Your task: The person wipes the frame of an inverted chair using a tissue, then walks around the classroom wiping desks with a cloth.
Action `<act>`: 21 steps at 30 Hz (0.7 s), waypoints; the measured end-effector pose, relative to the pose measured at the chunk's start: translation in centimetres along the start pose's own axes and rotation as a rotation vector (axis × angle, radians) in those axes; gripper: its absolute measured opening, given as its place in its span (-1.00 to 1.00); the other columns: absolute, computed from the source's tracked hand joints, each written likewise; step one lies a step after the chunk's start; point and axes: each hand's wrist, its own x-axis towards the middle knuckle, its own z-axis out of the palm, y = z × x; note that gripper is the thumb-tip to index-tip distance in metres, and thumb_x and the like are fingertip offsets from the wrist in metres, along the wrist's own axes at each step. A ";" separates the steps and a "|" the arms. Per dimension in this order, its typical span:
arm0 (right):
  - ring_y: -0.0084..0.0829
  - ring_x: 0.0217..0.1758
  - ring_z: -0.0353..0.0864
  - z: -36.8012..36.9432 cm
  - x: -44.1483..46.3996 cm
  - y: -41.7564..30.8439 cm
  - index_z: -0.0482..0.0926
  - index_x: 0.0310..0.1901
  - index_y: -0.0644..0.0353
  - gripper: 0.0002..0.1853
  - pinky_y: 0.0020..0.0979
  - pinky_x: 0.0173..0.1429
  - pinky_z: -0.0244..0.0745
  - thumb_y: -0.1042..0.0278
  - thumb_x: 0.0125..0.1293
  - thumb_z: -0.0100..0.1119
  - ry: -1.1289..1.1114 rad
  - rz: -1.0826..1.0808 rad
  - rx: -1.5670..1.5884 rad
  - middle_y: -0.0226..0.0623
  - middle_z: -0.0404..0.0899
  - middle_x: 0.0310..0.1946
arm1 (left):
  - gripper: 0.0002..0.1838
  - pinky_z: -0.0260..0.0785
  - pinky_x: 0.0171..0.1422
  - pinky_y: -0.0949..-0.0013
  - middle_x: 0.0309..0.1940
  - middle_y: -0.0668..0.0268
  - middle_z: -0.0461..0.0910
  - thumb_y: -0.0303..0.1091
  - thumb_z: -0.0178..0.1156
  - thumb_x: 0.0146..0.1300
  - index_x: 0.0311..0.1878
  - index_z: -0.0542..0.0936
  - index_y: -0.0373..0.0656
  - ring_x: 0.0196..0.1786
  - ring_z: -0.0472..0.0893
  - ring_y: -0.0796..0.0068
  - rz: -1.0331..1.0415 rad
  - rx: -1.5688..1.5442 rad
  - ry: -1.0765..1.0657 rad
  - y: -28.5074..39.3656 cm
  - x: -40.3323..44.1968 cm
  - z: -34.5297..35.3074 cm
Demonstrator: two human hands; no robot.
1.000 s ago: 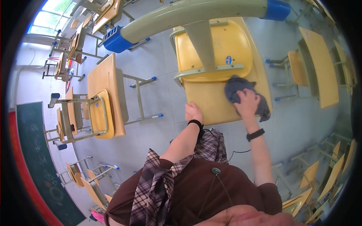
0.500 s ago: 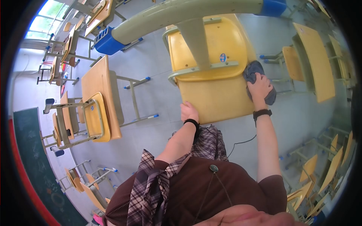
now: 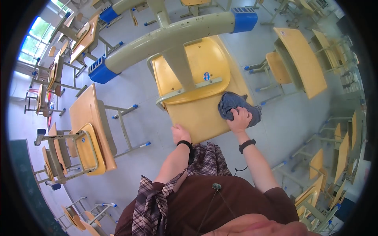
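Observation:
A desk with a wooden top (image 3: 197,120) stands right before me, with a yellow chair (image 3: 191,70) upside down on it, its metal leg frame (image 3: 169,37) rising toward the camera. My right hand (image 3: 239,119) grips a dark grey-blue cloth (image 3: 238,106) on the right part of the desktop; part of the cloth hangs past the right edge. At the near left corner of the desktop, my left hand (image 3: 181,133) is closed around the edge.
To the left is another desk (image 3: 84,114) with an upturned chair (image 3: 89,147) against it. A desk (image 3: 301,63) and its chair (image 3: 278,67) stand to the right. More desks and chairs lie at the lower right, and a chalkboard (image 3: 23,177) is at the far left.
The cloth and my right hand went out to the desk's right edge, then came back nearer to me. My left hand kept its hold on the corner. The view has shifted, showing more of the chair frame.

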 end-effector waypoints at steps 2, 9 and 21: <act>-0.30 0.03 0.34 0.3 0.1 0.3 0.51 -0.31 -0.08 -0.59 -0.20 0.06 0.07 0.22 -0.38 0.23 0.000 -0.010 0.001 -0.38 0.42 -0.20 | -0.58 0.34 -0.20 -0.03 -0.39 0.05 0.57 0.03 -0.21 0.27 -0.24 0.41 -0.15 -0.28 0.55 -0.09 0.004 0.008 0.028 -0.2 0.2 0.4; -0.28 0.05 0.32 0.5 0.1 0.4 0.49 -0.29 -0.09 -0.56 -0.18 0.09 0.06 0.21 -0.39 0.22 -0.024 -0.018 -0.010 -0.37 0.41 -0.17 | -0.61 0.33 -0.22 -0.04 -0.39 0.04 0.57 0.02 -0.18 0.25 -0.24 0.42 -0.13 -0.30 0.53 -0.11 -0.023 -0.023 0.036 -0.2 0.2 0.6; -0.26 0.10 0.27 0.4 -0.1 0.7 0.46 -0.23 -0.15 -0.48 -0.12 0.10 0.06 0.17 -0.42 0.28 -0.112 0.029 -0.036 -0.36 0.35 -0.11 | -0.63 0.34 -0.24 -0.02 -0.37 0.06 0.58 0.02 -0.15 0.22 -0.22 0.43 -0.08 -0.30 0.55 -0.08 -0.080 0.035 0.040 0.1 -0.2 1.2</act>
